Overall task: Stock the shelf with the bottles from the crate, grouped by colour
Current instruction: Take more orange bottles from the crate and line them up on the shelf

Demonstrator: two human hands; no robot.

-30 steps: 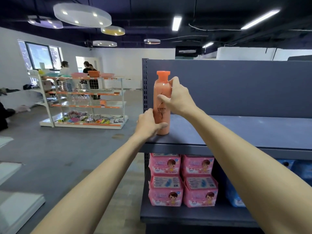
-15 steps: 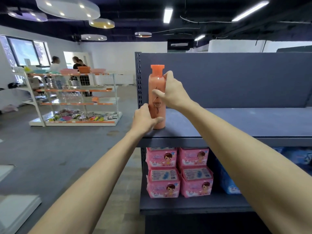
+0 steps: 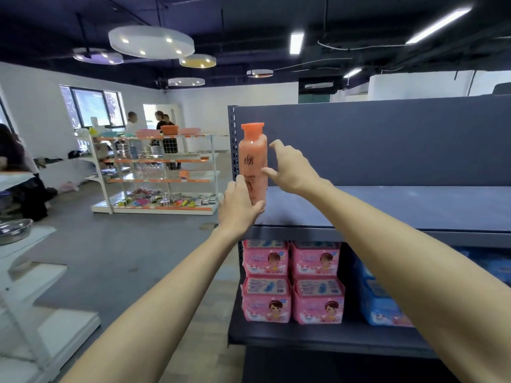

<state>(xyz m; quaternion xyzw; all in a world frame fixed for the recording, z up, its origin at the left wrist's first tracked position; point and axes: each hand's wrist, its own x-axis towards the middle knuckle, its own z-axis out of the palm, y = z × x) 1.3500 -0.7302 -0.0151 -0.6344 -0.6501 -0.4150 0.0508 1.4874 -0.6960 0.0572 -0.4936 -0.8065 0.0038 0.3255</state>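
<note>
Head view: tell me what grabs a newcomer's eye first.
A tall orange plastic bottle stands upright at the left end of the grey metal shelf, the left hand gripping its base and the right hand open beside it. Below sit pink printed packs.

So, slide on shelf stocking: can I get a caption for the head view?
Left hand steadies an orange bottle upright at the shelf's left end; right hand open beside it.

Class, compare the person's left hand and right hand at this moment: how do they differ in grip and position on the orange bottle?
The left hand grips the orange bottle low, near its base; the right hand is higher, level with its middle. The left hand's fingers curl round it; the right hand's fingers are spread, at most grazing its side. Both reach over the shelf.
</note>
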